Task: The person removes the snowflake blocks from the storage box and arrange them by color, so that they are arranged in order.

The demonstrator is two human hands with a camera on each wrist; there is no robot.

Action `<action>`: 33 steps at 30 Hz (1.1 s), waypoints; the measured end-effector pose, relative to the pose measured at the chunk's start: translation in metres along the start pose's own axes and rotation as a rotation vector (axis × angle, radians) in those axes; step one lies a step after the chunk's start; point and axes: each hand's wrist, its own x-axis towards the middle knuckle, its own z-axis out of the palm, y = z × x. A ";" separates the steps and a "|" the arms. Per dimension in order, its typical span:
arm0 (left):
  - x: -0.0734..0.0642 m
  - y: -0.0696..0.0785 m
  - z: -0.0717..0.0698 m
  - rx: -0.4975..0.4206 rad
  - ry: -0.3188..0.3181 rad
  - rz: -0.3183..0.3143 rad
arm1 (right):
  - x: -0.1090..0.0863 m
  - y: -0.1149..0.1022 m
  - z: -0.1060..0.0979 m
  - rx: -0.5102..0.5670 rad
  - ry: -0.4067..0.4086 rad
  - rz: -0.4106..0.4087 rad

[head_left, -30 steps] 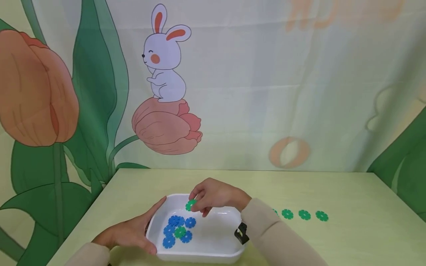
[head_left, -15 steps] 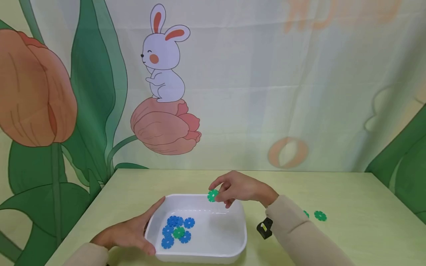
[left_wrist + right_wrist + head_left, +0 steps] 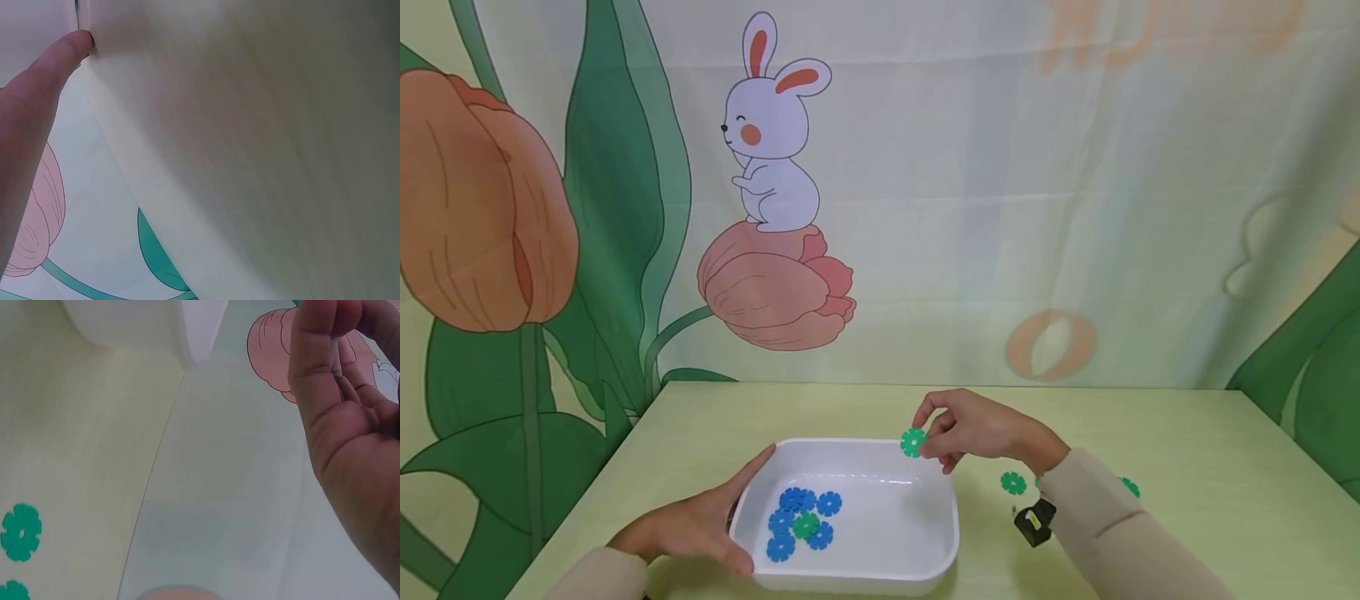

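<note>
My right hand (image 3: 977, 425) pinches a green notched flower disc (image 3: 912, 442) between thumb and fingertips, over the back right corner of a white tray (image 3: 857, 575). In the right wrist view the curled fingers (image 3: 312, 362) show at upper right, and the disc is mostly hidden behind them. My left hand (image 3: 696, 527) holds the tray's left side, thumb at the front corner and a finger reaching to the back corner. Inside the tray, at left, lie several blue flower discs (image 3: 781, 547) with one green disc (image 3: 806, 526) among them.
On the pale table (image 3: 1210, 517), right of the tray, green discs (image 3: 1012, 483) lie in a row, partly hidden by my right sleeve (image 3: 1138, 521). A black wrist device (image 3: 1035, 523) sits under that wrist. Behind stands a curtain printed with a rabbit (image 3: 778, 187) and tulips.
My right hand has carried the green disc rightward from over the tray's middle to its back right corner. The sleeve now uncovers one table disc. My left hand has stayed on the tray.
</note>
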 end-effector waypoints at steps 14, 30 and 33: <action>0.002 -0.001 0.001 -0.017 -0.012 0.013 | -0.026 0.011 -0.020 -0.018 0.033 -0.011; 0.001 -0.001 0.001 -0.020 -0.016 0.007 | -0.061 0.037 -0.053 -0.059 0.103 0.021; 0.002 0.000 0.001 -0.018 -0.016 0.008 | -0.071 0.046 -0.061 -0.038 0.125 0.040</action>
